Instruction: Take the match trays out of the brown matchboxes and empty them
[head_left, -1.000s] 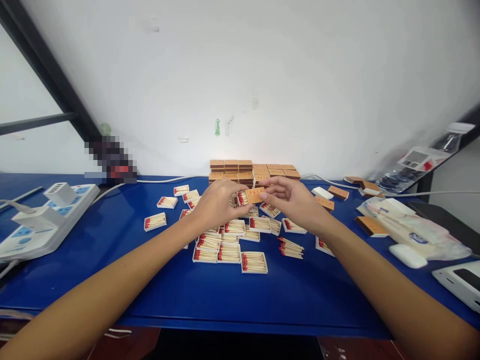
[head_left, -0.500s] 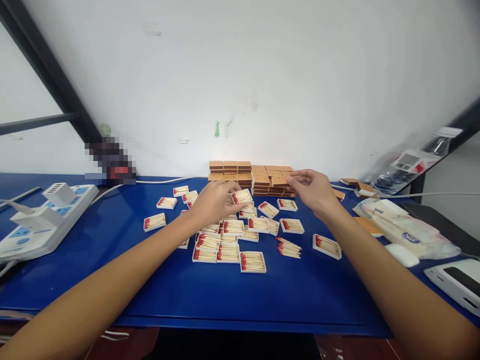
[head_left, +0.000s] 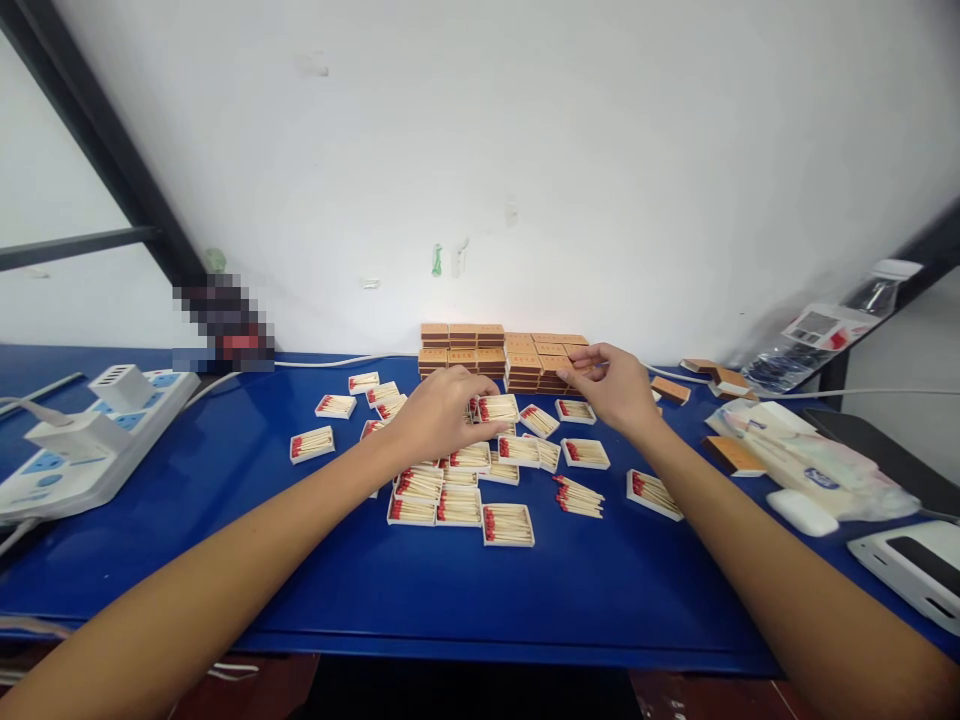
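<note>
My left hand point(head_left: 441, 412) reaches over a cluster of open white trays of red-tipped matches point(head_left: 457, 492) on the blue table point(head_left: 225, 490). Its fingertips are closed on one match tray point(head_left: 499, 407), held low at the far edge of the cluster. My right hand point(head_left: 613, 388) is further back, at the stack of orange matchbox sleeves point(head_left: 525, 362) against the wall. Its thumb and fingers pinch an orange sleeve point(head_left: 568, 364) at the stack's right end.
A small heap of loose matches point(head_left: 579, 495) lies right of the trays. A white power strip point(head_left: 90, 440) sits at the left. At the right lie single orange sleeves point(head_left: 731, 455), plastic-wrapped packets point(head_left: 806, 455) and a white device point(head_left: 907, 565). A cable point(head_left: 330, 360) runs along the wall.
The hands pulled a match tray out of its orange sleeve and parted. The left hand lowered the tray toward the cluster, and the right hand carried the sleeve back to the stack.
</note>
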